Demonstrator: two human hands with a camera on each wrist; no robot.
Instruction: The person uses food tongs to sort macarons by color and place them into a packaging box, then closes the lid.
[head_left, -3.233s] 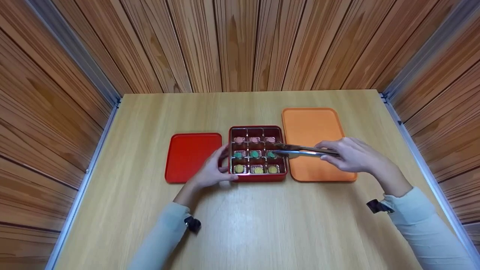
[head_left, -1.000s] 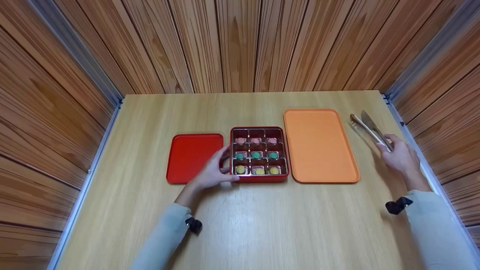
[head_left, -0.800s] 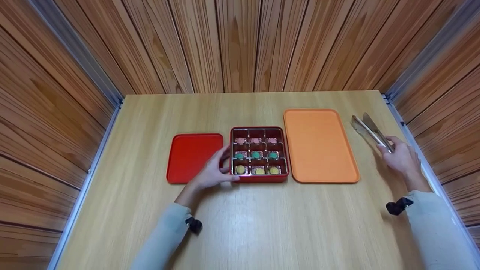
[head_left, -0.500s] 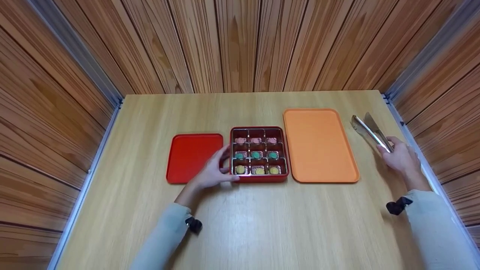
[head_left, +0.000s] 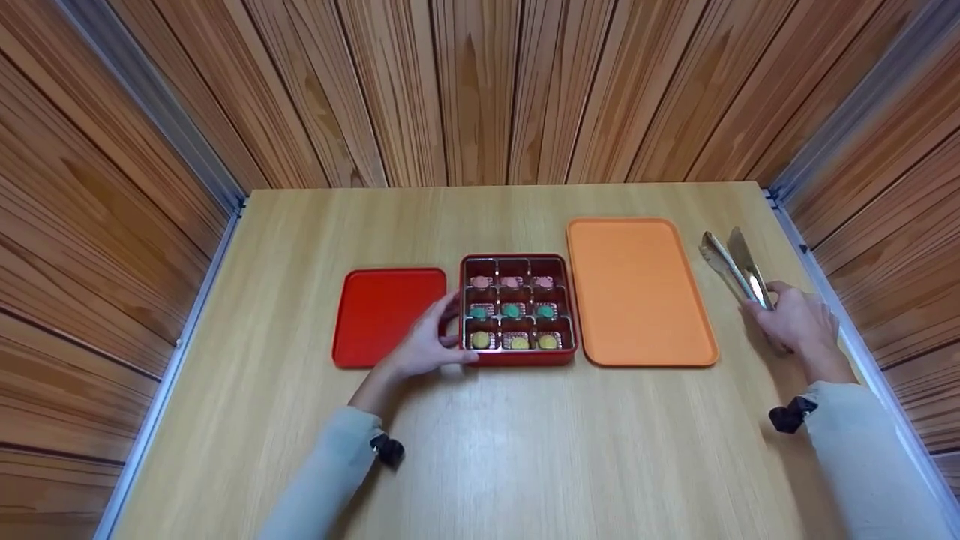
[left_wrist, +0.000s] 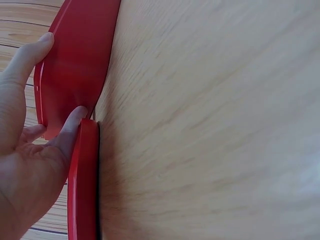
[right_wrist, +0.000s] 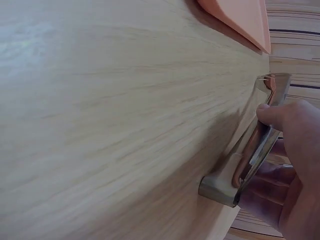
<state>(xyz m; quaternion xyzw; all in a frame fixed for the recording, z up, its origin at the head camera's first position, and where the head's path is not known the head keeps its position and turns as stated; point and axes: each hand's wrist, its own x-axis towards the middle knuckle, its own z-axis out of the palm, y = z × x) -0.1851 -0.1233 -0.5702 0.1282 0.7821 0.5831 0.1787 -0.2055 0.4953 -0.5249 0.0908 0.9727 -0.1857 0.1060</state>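
My left hand [head_left: 424, 345] holds the left side of a dark red box [head_left: 525, 360], its thumb along the front wall. Inside the box, a divided insert has rows of small pieces: pink [head_left: 512, 282] at the back, green [head_left: 512, 310] in the middle, yellow [head_left: 520, 342] in front. In the left wrist view, a fingertip lies between the box [left_wrist: 77, 65] and the red lid [left_wrist: 82, 185]. Far right, my right hand [head_left: 799, 322] grips metal tongs [head_left: 744, 259], tips pointing away and apart. The right wrist view shows the thumb on the tongs [right_wrist: 220, 187], low over the table; contact is unclear.
The flat red lid or tray [head_left: 382, 315] lies left of the box. An orange tray [head_left: 641, 292] lies between the box and the tongs, with nothing on it. Wood-patterned walls [head_left: 480, 90] stand behind and at both sides of the table [head_left: 525, 450].
My right hand has carried the tongs from over the box to the right of the orange tray. In the last half second it shifts slightly nearer me. My left hand stays on the box.
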